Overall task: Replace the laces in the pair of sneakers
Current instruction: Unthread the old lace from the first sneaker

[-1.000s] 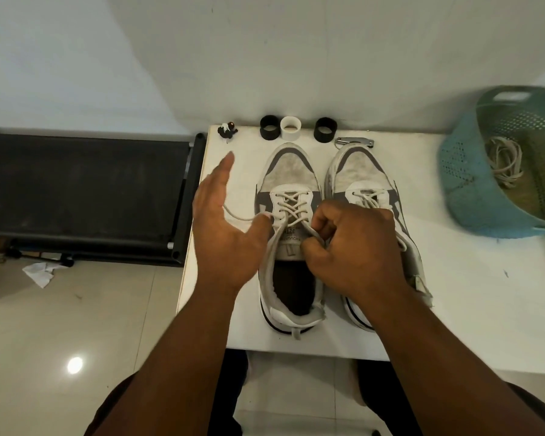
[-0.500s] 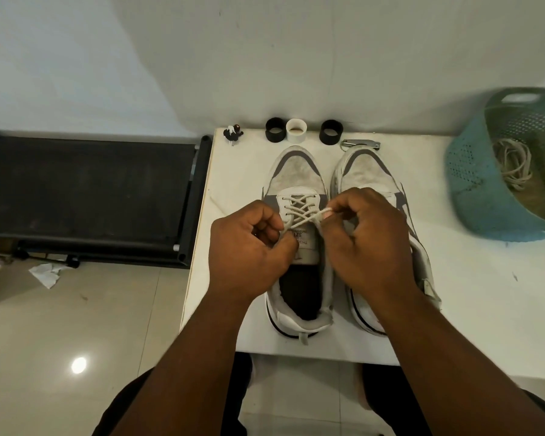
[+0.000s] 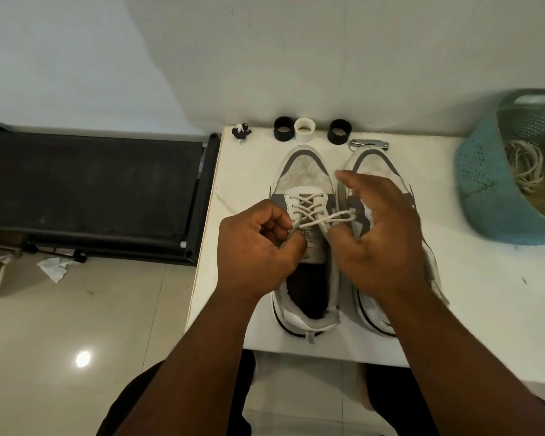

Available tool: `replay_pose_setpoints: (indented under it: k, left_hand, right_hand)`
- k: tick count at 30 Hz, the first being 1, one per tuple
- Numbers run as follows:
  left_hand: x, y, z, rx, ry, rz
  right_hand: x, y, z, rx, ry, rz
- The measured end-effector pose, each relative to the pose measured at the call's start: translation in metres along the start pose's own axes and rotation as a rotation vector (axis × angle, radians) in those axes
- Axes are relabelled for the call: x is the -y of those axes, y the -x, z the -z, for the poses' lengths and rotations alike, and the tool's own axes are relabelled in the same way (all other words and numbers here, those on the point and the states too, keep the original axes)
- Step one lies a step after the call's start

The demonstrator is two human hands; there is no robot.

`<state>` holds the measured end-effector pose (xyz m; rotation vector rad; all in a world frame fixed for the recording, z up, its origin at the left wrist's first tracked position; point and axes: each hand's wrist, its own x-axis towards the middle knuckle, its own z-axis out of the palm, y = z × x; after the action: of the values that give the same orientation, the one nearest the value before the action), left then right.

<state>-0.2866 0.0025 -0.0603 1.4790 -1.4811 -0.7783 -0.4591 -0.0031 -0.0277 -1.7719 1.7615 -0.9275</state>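
Left hand is clenching one end of the white cord lace over the tongue of the left grey-and-white mesh sneaker; grip closed on the lace.

Right hand is now opening: half a second ago it was pinching the other lace end close to the left hand, and now its fingers are spreading over the right grey-and-white sneaker, the lace running taut toward its palm. Whether the thumb is still catching that end is hard to tell; it reads as released.

Judgement: the lace is threaded through all visible eyelets, so this is probably the tightening or knotting stage on the left sneaker.

Both sneakers are sitting side by side, touching, heels near the front edge of the white tabletop. The left sneaker is lying near the tabletop's left edge, so there is little room there. Open surface is lying to the right, before the teal perforated plastic basket holding coiled laces.
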Motion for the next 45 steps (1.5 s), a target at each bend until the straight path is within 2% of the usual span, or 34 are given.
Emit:
replay_pose_setpoints:
  k: [3,5,11,13,16,18,24,31,37,40,45]
  left_hand:
    - [0.001,0.0,0.0,-0.007,0.017,-0.02]
    - [0.002,0.0,0.001,-0.006,0.007,-0.031]
    - [0.004,0.0,0.0,-0.003,0.014,-0.006]
    - [0.005,0.0,0.0,0.003,0.017,-0.005]
    - [0.005,-0.001,0.0,0.007,0.021,-0.02]
    - [0.005,-0.001,0.001,0.007,0.029,-0.038]
    - [0.006,-0.002,0.003,0.017,0.001,-0.033]
    - [-0.003,-0.001,-0.001,0.059,-0.078,-0.055]
    - [-0.005,0.002,-0.009,0.094,-0.296,-0.074]
    - [-0.004,0.002,-0.009,0.053,-0.256,-0.096]
    - [0.001,-0.002,-0.005,0.005,0.029,0.095]
  right_hand:
    - [0.001,0.005,-0.007,0.18,0.119,0.121]
    - [-0.003,0.003,-0.011,0.183,0.168,0.13]
    - [-0.013,-0.006,0.002,-0.253,0.075,-0.016]
    - [-0.008,-0.005,0.004,-0.176,0.099,-0.018]
    - [-0.001,0.003,-0.007,0.087,0.24,0.118]
    - [-0.002,0.006,-0.014,0.145,0.283,0.156]
    - [-0.005,0.003,-0.014,0.031,0.323,0.054]
    - [0.002,0.005,-0.012,0.096,0.291,0.031]
    - [0.002,0.005,-0.012,0.235,0.369,0.086]
    - [0.001,0.004,-0.014,0.21,0.368,0.091]
    - [-0.001,0.002,-0.011,0.028,0.084,0.04]
